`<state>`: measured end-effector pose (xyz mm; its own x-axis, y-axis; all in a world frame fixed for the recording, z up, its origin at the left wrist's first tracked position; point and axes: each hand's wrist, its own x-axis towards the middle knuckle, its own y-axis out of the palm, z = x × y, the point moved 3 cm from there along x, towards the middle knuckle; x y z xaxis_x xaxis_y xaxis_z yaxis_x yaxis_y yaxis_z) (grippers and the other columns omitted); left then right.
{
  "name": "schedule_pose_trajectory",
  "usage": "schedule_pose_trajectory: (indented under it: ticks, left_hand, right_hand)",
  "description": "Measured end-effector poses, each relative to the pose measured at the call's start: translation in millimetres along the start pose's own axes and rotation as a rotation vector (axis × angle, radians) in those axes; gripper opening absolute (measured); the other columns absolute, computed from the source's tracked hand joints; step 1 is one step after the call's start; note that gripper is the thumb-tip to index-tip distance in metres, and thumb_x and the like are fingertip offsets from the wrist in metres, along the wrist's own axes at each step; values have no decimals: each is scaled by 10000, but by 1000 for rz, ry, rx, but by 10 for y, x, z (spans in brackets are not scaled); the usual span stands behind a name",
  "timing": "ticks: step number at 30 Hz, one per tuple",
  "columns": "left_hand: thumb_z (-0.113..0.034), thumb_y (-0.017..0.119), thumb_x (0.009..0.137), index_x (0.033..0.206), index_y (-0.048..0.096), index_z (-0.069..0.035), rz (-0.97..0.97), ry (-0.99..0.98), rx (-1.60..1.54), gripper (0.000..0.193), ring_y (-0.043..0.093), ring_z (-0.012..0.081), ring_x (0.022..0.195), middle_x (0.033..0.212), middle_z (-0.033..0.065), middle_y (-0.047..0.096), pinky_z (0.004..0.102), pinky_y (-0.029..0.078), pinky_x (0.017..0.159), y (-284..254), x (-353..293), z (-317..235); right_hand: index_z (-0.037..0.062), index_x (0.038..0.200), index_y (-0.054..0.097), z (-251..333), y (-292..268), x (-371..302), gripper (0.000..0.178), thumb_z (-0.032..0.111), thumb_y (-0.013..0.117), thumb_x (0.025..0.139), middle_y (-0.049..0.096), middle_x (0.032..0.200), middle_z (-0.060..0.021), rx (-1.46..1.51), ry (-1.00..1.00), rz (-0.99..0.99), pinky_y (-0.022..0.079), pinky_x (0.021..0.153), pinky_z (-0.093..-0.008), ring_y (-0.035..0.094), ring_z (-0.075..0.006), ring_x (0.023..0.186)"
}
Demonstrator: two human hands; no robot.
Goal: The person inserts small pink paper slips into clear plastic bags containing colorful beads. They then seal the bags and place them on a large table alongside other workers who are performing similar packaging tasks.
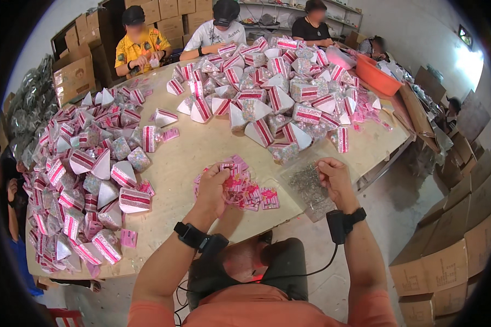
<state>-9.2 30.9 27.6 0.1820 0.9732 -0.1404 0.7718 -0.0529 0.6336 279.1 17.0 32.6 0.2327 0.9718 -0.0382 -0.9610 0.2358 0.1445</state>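
My left hand (pixel 211 189) is closed, with a pink printed tag (pixel 227 170) pinched between thumb and fingers. Beside it on the table lies a loose heap of similar pink tags (pixel 252 196). A clear plastic bag (pixel 315 210) full of small, thin metal pieces lies at the table's front edge. Over that bag's right side, my right hand (pixel 337 181) has its fingertips drawn together; whatever they pinch is too small to make out. Both wrists wear black straps with dark boxes.
Cake-slice-shaped pieces in pink, white and glitter form a big pile (pixel 278 92) at the back and another pile (pixel 87 180) on the left. An orange basin (pixel 376 76) stands at the far right. Several people sit around the table (pixel 172 218). Cardboard boxes (pixel 436 267) line the right side.
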Motion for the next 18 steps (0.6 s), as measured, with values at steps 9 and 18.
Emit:
schedule_pose_trajectory:
  ticks: [9,18]
  left_hand:
    - [-19,397,857,984,518,-9,-7,-4,-29,176,608,173,712,854,71,591,343,542,661,-86,6,66]
    - [-37,420,857,957,527,-24,-31,-20,27,146,592,141,670,811,53,588,292,525,591,-96,-33,90]
  right_hand:
    - [32,850,506,23,-5,14,75,103,483,842,597,694,-72,-193,4,15,357,378,-187,521,-95,470]
    - [15,731,541,62,21,35,78,84,565,761,560,617,-37,-479,-157,45,339,395,-209,481,-73,464]
